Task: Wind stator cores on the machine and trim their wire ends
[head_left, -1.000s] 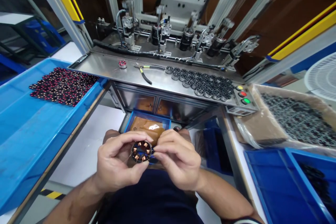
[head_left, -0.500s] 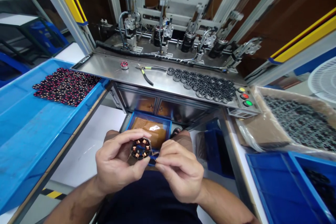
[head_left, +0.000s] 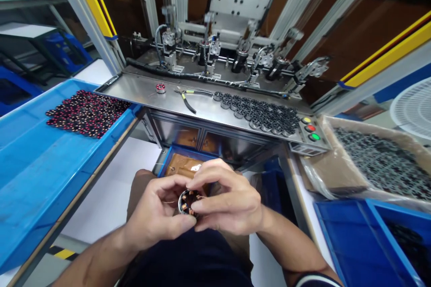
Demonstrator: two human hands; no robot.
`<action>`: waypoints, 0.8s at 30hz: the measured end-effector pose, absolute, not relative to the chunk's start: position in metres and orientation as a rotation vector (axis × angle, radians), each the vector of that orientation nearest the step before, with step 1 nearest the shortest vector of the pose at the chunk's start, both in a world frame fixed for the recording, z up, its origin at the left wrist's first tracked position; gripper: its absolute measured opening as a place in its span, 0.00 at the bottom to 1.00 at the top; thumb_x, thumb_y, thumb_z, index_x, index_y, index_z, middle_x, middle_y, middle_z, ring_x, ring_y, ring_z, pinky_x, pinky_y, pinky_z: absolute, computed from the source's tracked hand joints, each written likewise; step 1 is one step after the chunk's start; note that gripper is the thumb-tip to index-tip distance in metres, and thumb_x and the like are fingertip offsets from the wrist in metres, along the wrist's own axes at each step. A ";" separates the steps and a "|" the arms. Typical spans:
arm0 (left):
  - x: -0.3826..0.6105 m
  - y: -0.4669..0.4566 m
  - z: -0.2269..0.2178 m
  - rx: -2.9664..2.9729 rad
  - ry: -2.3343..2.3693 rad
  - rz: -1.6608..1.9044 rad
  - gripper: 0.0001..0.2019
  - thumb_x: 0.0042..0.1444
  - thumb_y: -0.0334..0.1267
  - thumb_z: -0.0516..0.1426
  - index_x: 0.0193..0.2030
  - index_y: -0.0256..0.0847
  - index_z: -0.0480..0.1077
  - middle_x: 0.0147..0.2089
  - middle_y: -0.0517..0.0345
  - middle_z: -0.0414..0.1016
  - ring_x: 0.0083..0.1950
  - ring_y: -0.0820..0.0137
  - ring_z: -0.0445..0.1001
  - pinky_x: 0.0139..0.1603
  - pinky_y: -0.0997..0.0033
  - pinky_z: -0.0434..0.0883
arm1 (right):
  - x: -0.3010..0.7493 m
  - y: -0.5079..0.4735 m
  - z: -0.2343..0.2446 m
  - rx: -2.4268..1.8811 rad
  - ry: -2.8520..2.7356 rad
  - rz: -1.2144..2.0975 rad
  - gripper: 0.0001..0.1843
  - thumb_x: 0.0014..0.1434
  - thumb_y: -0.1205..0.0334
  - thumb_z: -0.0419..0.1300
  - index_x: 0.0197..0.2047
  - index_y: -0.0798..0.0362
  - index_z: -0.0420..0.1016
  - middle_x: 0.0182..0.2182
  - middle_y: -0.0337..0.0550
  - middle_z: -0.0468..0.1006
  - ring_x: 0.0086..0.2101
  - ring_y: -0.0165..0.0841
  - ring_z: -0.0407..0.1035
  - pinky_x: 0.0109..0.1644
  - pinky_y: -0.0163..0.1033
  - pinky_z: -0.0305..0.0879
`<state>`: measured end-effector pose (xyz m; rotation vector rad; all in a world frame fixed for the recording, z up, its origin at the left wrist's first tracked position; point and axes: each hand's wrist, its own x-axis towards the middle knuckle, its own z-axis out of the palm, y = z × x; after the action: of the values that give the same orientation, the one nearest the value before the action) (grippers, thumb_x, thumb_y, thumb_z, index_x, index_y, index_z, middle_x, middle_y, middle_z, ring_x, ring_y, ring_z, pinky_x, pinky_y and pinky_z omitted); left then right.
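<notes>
A round motor stator (head_left: pixel 185 202) with copper windings is held over my lap, its open face turned up toward me. My left hand (head_left: pixel 160 208) grips its left side, thumb along the lower rim. Over its right part lie the fingers of my right hand (head_left: pixel 226 197), closed on the rim and covering some of the windings. A thin loose wire sticks out at the stator's left. On the metal ledge beyond, a red-wound stator (head_left: pixel 160 88) stands alone beside a pair of cutters (head_left: pixel 187 101) with black and yellow handles.
Many black stator cores (head_left: pixel 259 112) crowd the ledge's right. A blue tray (head_left: pixel 30 161) with finished-looking wound stators is at left. Right are a button box (head_left: pixel 311 136), a lined carton (head_left: pixel 346 175) of parts and a blue bin (head_left: pixel 343 233). A machine with clamps (head_left: pixel 240 60) stands behind.
My right hand has moved left and up from the wire beside the stator onto the stator itself. The stator has shifted slightly right and down, and the view has tilted a little.
</notes>
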<state>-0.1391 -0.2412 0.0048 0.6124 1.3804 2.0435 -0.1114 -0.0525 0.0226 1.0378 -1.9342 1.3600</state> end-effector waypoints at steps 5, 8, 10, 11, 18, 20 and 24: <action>-0.138 -0.238 0.003 0.528 1.218 2.068 0.17 0.45 0.35 0.69 0.44 0.42 0.78 0.36 0.55 0.81 0.36 0.70 0.80 0.36 0.79 0.76 | -0.096 -0.056 0.015 0.869 -1.951 1.230 0.05 0.58 0.65 0.67 0.39 0.52 0.80 0.40 0.48 0.81 0.43 0.36 0.71 0.43 0.44 0.74; -0.136 -0.235 0.002 0.502 1.191 2.124 0.19 0.45 0.35 0.70 0.45 0.42 0.78 0.39 0.53 0.82 0.37 0.68 0.80 0.36 0.77 0.77 | -0.084 -0.059 0.010 0.742 -1.933 1.025 0.11 0.56 0.70 0.66 0.44 0.52 0.79 0.37 0.46 0.81 0.41 0.36 0.70 0.40 0.44 0.75; -0.134 -0.234 0.000 0.572 1.303 2.179 0.20 0.44 0.31 0.70 0.47 0.43 0.77 0.44 0.52 0.82 0.43 0.66 0.80 0.43 0.75 0.77 | -0.079 -0.063 0.007 0.655 -1.916 0.931 0.12 0.57 0.70 0.65 0.45 0.53 0.79 0.34 0.46 0.80 0.38 0.36 0.70 0.38 0.44 0.74; -0.133 -0.234 -0.001 0.629 1.382 2.212 0.22 0.44 0.28 0.70 0.47 0.44 0.77 0.47 0.51 0.81 0.46 0.65 0.80 0.46 0.74 0.77 | -0.077 -0.066 0.006 0.608 -1.892 0.910 0.12 0.57 0.70 0.64 0.45 0.54 0.78 0.33 0.46 0.79 0.36 0.36 0.70 0.36 0.44 0.74; -0.124 -0.233 -0.006 0.927 1.767 2.417 0.27 0.44 0.22 0.68 0.50 0.47 0.74 0.51 0.53 0.79 0.53 0.66 0.77 0.51 0.71 0.77 | -0.076 -0.092 0.005 0.394 -1.782 1.183 0.11 0.61 0.73 0.58 0.46 0.55 0.75 0.31 0.45 0.76 0.31 0.33 0.72 0.33 0.42 0.73; -0.122 -0.231 -0.006 0.939 1.805 2.451 0.26 0.44 0.21 0.68 0.50 0.46 0.74 0.51 0.54 0.79 0.53 0.66 0.77 0.51 0.72 0.77 | -0.076 -0.099 0.006 0.291 -1.779 1.304 0.09 0.61 0.73 0.57 0.42 0.54 0.75 0.30 0.44 0.74 0.30 0.32 0.71 0.32 0.40 0.73; -0.121 -0.228 -0.006 0.858 1.793 2.451 0.25 0.46 0.23 0.68 0.50 0.47 0.72 0.53 0.52 0.77 0.53 0.65 0.78 0.48 0.71 0.78 | -0.078 -0.105 0.004 0.188 -1.787 1.358 0.07 0.61 0.73 0.56 0.36 0.53 0.72 0.27 0.42 0.73 0.28 0.31 0.70 0.30 0.38 0.70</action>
<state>-0.1213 -0.2276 -0.0062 0.8581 1.7927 2.4514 -0.0783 -0.1046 0.0037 0.1879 -1.7868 1.3583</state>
